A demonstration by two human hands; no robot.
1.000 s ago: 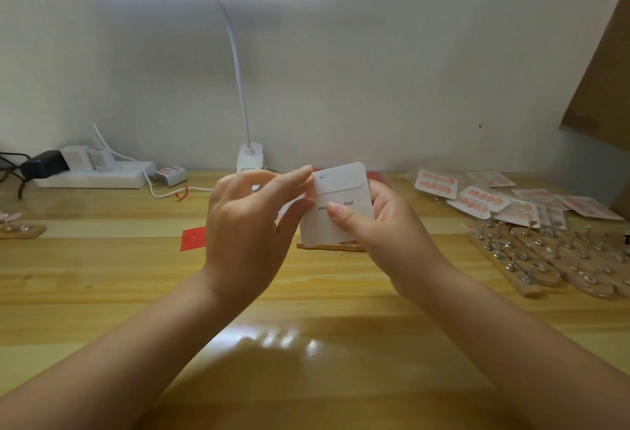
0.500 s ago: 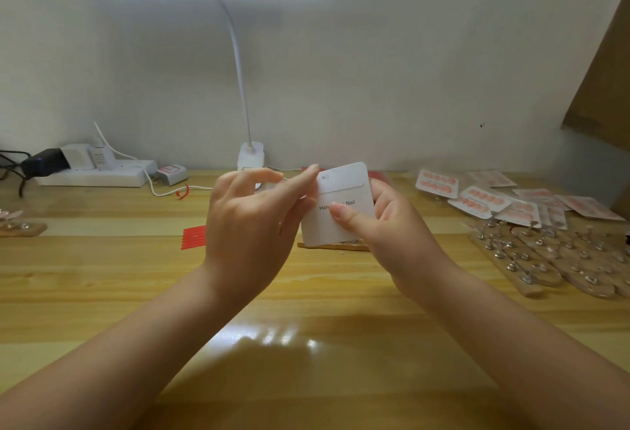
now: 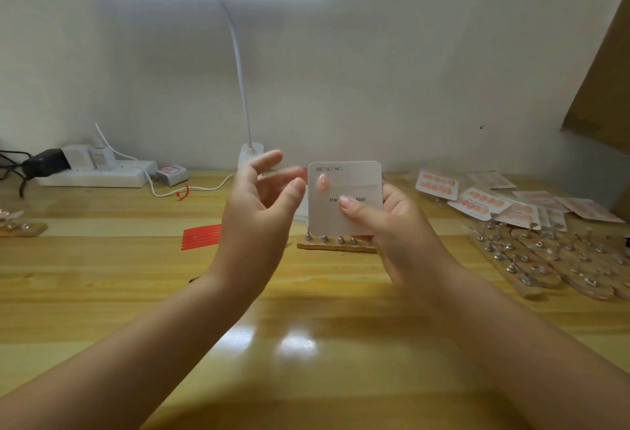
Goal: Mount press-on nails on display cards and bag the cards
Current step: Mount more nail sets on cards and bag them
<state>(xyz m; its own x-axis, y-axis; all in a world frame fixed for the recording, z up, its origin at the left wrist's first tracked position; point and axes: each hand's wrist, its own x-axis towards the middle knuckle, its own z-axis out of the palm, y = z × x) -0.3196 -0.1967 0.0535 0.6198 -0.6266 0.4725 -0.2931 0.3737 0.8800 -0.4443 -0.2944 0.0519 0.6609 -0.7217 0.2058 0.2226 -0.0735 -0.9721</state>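
My right hand (image 3: 392, 225) holds a white display card (image 3: 354, 184) upright above the table, thumb across its printed front. One pink press-on nail (image 3: 322, 182) sits at the card's upper left. My left hand (image 3: 259, 211) hovers just left of the card with fingers loosely spread, holding nothing. Below the card lies a wooden strip (image 3: 335, 245) with small metal nail stands.
Finished cards with pink nails (image 3: 477, 199) lie at the right, with wooden stand boards (image 3: 545, 259) in front of them. Red strips (image 3: 201, 237) lie left of centre. A desk lamp (image 3: 250, 153), a power strip (image 3: 92, 174) and cables stand along the wall.
My left hand has drawn back from the card's upper left corner and spread its fingers, leaving a pink nail stuck on the card. The right hand keeps holding the card.
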